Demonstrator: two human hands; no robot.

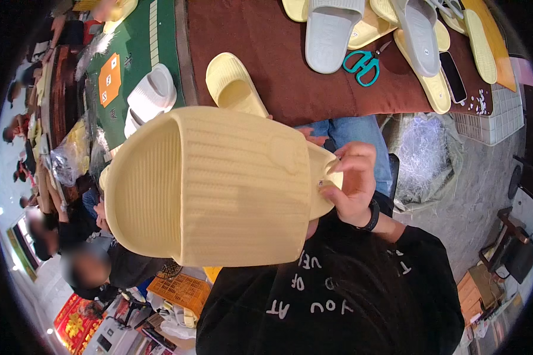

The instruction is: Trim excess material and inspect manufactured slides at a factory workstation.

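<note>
Brown table (266,53) carries a yellow slipper (234,83), grey slides (331,32) over more yellow ones, teal scissors (363,64), a dark phone (453,76) and small white bits (477,103) near its edge. Beside it a green mat (136,41) with white slippers (151,94).

I am sitting in a small slipper workshop; the brown worktable (266,53) ahead of me is strewn with yellow slippers (236,83) and grey slippers (328,32); teal scissors (364,64) lie on it among them; white slippers (152,94) sit on a green table (137,41) to its left; a sack of plastic scrap (423,157) slumps below its right end; other people work at benches far left of it.
</note>
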